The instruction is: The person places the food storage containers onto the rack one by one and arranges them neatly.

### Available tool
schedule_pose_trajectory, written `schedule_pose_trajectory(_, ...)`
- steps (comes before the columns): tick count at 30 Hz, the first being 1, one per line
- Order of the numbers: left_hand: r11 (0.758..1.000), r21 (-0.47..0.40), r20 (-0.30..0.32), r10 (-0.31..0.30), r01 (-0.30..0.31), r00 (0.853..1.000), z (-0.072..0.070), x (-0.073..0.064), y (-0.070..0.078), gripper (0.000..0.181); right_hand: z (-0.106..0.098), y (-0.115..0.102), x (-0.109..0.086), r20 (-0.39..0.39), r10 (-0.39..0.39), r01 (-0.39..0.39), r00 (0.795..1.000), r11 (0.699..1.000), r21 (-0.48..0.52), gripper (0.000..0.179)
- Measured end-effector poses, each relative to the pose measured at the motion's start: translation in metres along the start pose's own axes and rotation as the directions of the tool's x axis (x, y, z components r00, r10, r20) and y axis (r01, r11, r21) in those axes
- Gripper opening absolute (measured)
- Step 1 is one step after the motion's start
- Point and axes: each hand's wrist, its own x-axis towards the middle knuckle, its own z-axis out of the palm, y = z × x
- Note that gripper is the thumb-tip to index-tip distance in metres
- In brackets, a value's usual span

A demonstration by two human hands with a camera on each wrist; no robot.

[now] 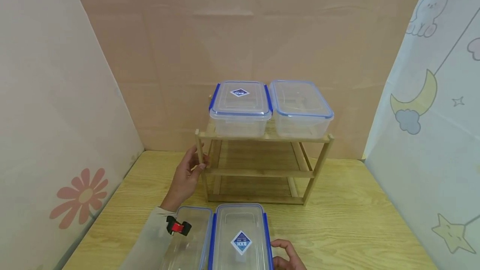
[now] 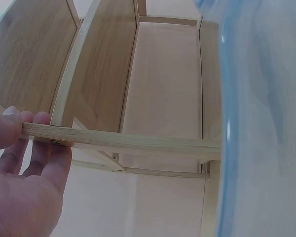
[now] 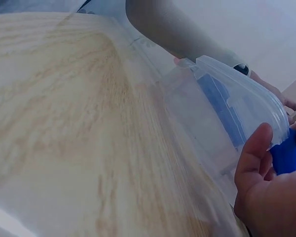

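My left hand (image 1: pixel 187 174) grips the left front post of a wooden rack (image 1: pixel 258 173); in the left wrist view its thumb and fingers (image 2: pixel 54 168) go around the post. Low in the head view lies a clear lidded food container (image 1: pixel 240 220) with blue side clips and a diamond label. At its right edge is my right hand (image 1: pixel 286 257), fingers curled. Seen from the right wrist, the fingers (image 3: pixel 256 148) hold the container at its blue clip (image 3: pixel 284 155). Left of it is a second clear container (image 1: pixel 189 236), partly covered by my left sleeve.
On the rack's top shelf stand two more clear containers, a labelled one (image 1: pixel 240 103) with blue clips and one with a light blue rim (image 1: pixel 301 99). The rack stands on a wood-grain table (image 1: pixel 356 220) between patterned side walls, with a tan backdrop (image 1: pixel 243 32) behind.
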Motion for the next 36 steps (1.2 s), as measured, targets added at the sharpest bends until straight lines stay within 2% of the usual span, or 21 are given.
schedule_pose_trajectory(1,1.0,-0.005,0.002,0.009,-0.009,1.0,0.0,0.0,0.0,0.063,0.0,0.0,0.0,0.003,-0.002,0.002,1.0,1.0,-0.001,0.072)
schedule_pose_trajectory(3,1.0,-0.01,0.004,0.007,-0.007,1.0,0.0,-0.001,0.009,0.062,0.0,0.0,-0.001,0.009,0.0,0.0,1.0,1.0,0.008,0.072)
schedule_pose_trajectory(8,0.999,-0.006,0.01,-0.044,0.044,0.999,0.0,-0.006,0.031,0.062,-0.003,0.002,-0.001,0.045,-0.03,0.029,0.999,0.999,0.036,0.07)
schedule_pose_trajectory(11,0.999,-0.009,0.015,-0.038,0.038,0.999,0.0,-0.005,0.025,0.063,-0.004,0.002,-0.002,0.056,-0.041,0.038,0.998,0.998,0.049,0.069)
schedule_pose_trajectory(16,1.0,-0.001,0.013,-0.012,0.012,1.0,0.001,-0.001,0.007,0.065,-0.007,-0.003,-0.002,0.079,-0.078,0.073,0.994,0.996,0.056,0.066)
schedule_pose_trajectory(19,1.0,0.002,0.011,-0.004,0.004,1.0,0.001,-0.001,0.001,0.063,-0.004,-0.009,-0.003,0.043,-0.054,0.052,0.998,0.998,0.033,0.066)
schedule_pose_trajectory(26,1.0,0.017,0.012,0.0,-0.001,1.0,0.0,-0.002,0.001,0.061,0.001,-0.021,-0.004,0.032,-0.054,0.053,0.998,0.998,0.042,0.067)
schedule_pose_trajectory(31,1.0,0.022,0.014,-0.002,0.002,1.0,-0.002,-0.001,0.002,0.061,0.001,-0.029,-0.002,-0.005,-0.025,0.025,1.0,0.999,0.028,0.065)
schedule_pose_trajectory(36,1.0,0.018,0.011,-0.008,0.008,1.0,-0.002,-0.001,0.003,0.061,-0.005,-0.03,0.003,0.014,-0.07,0.069,0.997,0.994,0.085,0.06)
